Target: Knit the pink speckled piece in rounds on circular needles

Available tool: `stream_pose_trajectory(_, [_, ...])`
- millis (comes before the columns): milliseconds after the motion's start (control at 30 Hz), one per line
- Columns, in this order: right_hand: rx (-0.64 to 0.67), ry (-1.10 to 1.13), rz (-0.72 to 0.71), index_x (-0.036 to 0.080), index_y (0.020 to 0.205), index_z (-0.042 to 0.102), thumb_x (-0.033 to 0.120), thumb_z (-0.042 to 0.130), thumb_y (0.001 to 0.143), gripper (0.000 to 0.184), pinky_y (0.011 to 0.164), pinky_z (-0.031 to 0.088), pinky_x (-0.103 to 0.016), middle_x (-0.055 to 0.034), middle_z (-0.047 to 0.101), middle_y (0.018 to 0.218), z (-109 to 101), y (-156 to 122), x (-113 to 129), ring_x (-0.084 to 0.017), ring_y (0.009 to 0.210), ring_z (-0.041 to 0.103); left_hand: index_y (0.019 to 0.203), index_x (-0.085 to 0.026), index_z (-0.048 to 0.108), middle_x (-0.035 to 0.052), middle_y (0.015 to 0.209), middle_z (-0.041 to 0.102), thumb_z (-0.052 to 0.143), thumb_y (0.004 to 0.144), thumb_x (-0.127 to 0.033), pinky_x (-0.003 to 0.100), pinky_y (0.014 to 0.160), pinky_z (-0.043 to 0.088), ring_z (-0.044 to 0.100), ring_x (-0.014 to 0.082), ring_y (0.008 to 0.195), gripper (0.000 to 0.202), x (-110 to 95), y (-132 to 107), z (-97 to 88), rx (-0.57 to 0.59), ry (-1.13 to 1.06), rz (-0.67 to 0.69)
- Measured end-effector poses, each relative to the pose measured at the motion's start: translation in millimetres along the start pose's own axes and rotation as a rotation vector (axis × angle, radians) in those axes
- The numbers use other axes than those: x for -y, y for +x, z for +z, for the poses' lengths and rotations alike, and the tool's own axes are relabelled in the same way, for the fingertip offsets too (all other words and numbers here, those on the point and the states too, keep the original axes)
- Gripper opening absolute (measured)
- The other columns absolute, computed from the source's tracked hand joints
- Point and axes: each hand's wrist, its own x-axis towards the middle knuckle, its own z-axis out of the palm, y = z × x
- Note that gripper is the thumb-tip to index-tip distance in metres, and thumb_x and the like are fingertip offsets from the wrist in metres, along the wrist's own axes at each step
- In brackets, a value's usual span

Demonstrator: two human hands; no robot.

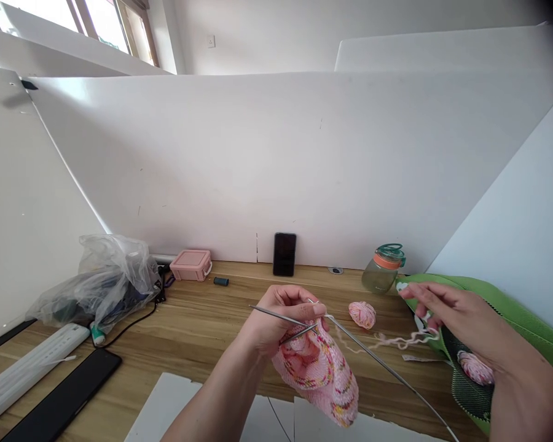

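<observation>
My left hand [292, 310] is closed around a piece of pink knitting [320, 374], with yellow and red flecks, that hangs below it. Several metal knitting needles [387, 362] stick out of the work; a long one slants down to the right. A pale pink strand of yarn [387, 339] runs slackly from the knitting to my right hand [451, 310]. My right hand is raised at the right, its fingers curled, with the strand looped at its lower fingers. A pink ball of yarn [362, 315] lies on the table between my hands.
A green bag [470, 288] at the right holds another yarn ball [475, 368]. Along the back stand a bottle [380, 273], a phone [284, 255] and a pink box [191, 265]. At left are a plastic bag [115, 270], a power strip [37, 368] and a black device [64, 396].
</observation>
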Motion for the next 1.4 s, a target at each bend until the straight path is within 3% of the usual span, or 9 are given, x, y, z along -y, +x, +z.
stream_pose_trajectory(100, [-0.287, -0.385, -0.011, 0.021, 0.071, 0.070, 0.063, 0.058, 0.074, 0.044, 0.064, 0.043, -0.047, -0.0165, 0.068, 0.081, -3, 6, -9, -0.035, 0.076, 0.061, 0.067, -0.010, 0.067, 0.0073, 0.061, 0.069, 0.084, 0.061, -0.030, 0.024, 0.054, 0.045, 0.060, 0.0128, 0.053, 0.027, 0, -1, 0.7, 0.003, -0.005, 0.008])
stream_pose_trajectory(167, [-0.310, -0.373, -0.072, 0.021, 0.072, 0.071, 0.060, 0.060, 0.075, 0.040, 0.069, 0.044, -0.049, -0.0167, 0.070, 0.089, -1, 3, -1, -0.038, 0.085, 0.061, 0.067, -0.010, 0.067, 0.0071, 0.061, 0.069, 0.084, 0.061, -0.030, 0.024, 0.054, 0.045, 0.060, 0.0125, 0.052, 0.027, 1, 0, 2.0, 0.015, -0.010, 0.004])
stream_pose_trajectory(333, [0.297, 0.247, -0.445, 0.029, 0.098, 0.073, 0.046, 0.059, 0.085, 0.026, 0.086, 0.050, -0.037, -0.0067, 0.066, 0.115, 35, -34, 62, -0.026, 0.106, 0.060, 0.067, -0.011, 0.067, 0.0076, 0.061, 0.069, 0.085, 0.058, -0.031, 0.026, 0.055, 0.047, 0.062, 0.0143, 0.054, 0.029, 6, 2, 4.1, 0.022, -0.017, -0.024])
stream_pose_trajectory(500, [0.414, 0.310, -0.522, 0.028, 0.086, 0.072, 0.036, 0.061, 0.087, 0.014, 0.087, 0.051, -0.033, -0.0046, 0.066, 0.110, 62, -57, 94, -0.022, 0.101, 0.061, 0.065, -0.009, 0.068, 0.0073, 0.062, 0.069, 0.088, 0.054, -0.032, 0.022, 0.054, 0.043, 0.060, 0.0121, 0.053, 0.032, 6, 3, 2.0, -0.006, -0.001, -0.038])
stream_pose_trajectory(800, [0.252, 0.258, -0.587, 0.030, 0.089, 0.071, 0.035, 0.056, 0.090, 0.016, 0.082, 0.051, -0.029, -0.0048, 0.062, 0.114, 50, -53, 77, -0.021, 0.103, 0.060, 0.075, -0.009, 0.075, 0.0069, 0.064, 0.069, 0.083, 0.064, -0.035, 0.023, 0.056, 0.043, 0.058, 0.0106, 0.054, 0.030, 5, 4, -0.8, -0.009, 0.001, -0.034])
stream_pose_trajectory(1000, [0.020, 0.196, -0.600, 0.033, 0.089, 0.076, 0.034, 0.060, 0.088, 0.016, 0.081, 0.055, -0.032, -0.0050, 0.061, 0.117, 37, -62, 78, -0.022, 0.097, 0.063, 0.076, -0.008, 0.076, 0.0078, 0.065, 0.070, 0.084, 0.064, -0.033, 0.023, 0.058, 0.045, 0.059, 0.0115, 0.056, 0.028, 7, 4, -1.8, -0.004, 0.000, -0.044])
stream_pose_trajectory(1167, [-0.085, 0.231, -0.709, 0.031, 0.094, 0.075, 0.025, 0.067, 0.083, 0.015, 0.077, 0.057, -0.031, -0.0065, 0.059, 0.120, 35, -66, 78, -0.025, 0.110, 0.059, 0.070, -0.007, 0.074, 0.0090, 0.065, 0.070, 0.084, 0.063, -0.033, 0.024, 0.056, 0.045, 0.060, 0.0126, 0.055, 0.028, 10, 5, -0.2, 0.027, -0.005, -0.068])
stream_pose_trajectory(1333, [0.029, 0.724, -0.578, 0.027, 0.086, 0.071, 0.021, 0.062, 0.086, 0.011, 0.056, 0.057, -0.024, -0.0066, 0.060, 0.110, 48, -60, 80, -0.021, 0.099, 0.062, 0.068, -0.007, 0.074, 0.0073, 0.061, 0.069, 0.087, 0.057, -0.033, 0.021, 0.052, 0.043, 0.058, 0.0102, 0.051, 0.031, 9, 2, 2.9, 0.035, -0.021, -0.100])
stream_pose_trajectory(1400, [0.072, 0.959, -0.531, 0.028, 0.090, 0.065, 0.020, 0.057, 0.087, 0.011, 0.058, 0.059, -0.027, -0.0049, 0.059, 0.112, 53, -57, 81, -0.020, 0.095, 0.064, 0.068, -0.008, 0.074, 0.0068, 0.062, 0.069, 0.087, 0.056, -0.034, 0.021, 0.053, 0.043, 0.058, 0.0099, 0.052, 0.032, 9, 1, 3.1, 0.043, -0.026, -0.102])
